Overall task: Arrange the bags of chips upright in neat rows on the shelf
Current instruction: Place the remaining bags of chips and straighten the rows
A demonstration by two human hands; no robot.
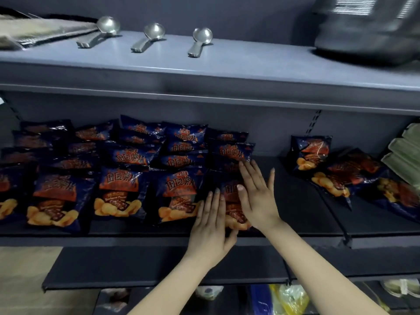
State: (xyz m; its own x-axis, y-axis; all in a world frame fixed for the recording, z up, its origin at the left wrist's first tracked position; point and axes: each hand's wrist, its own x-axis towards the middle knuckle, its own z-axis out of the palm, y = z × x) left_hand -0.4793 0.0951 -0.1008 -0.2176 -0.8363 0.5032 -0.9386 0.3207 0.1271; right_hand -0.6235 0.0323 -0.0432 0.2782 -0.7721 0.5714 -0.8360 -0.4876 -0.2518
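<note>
Several dark blue chip bags with orange print stand in rows on the dark middle shelf (295,214), filling its left and centre. One front bag (229,194) at the right end of the rows sits between my two hands. My left hand (210,226) touches its left side and lower edge with straight fingers. My right hand (256,194) lies flat against its right side, fingers straight and pointing up. Three loose bags (336,176) lean and lie tumbled at the right of the shelf.
The grey shelf above carries three metal spoons (150,36), a flat packet at far left and a dark pot (368,35) at right. Pale green packs (402,153) stand at the far right. A lower shelf (159,267) juts out below; bagged goods lie underneath.
</note>
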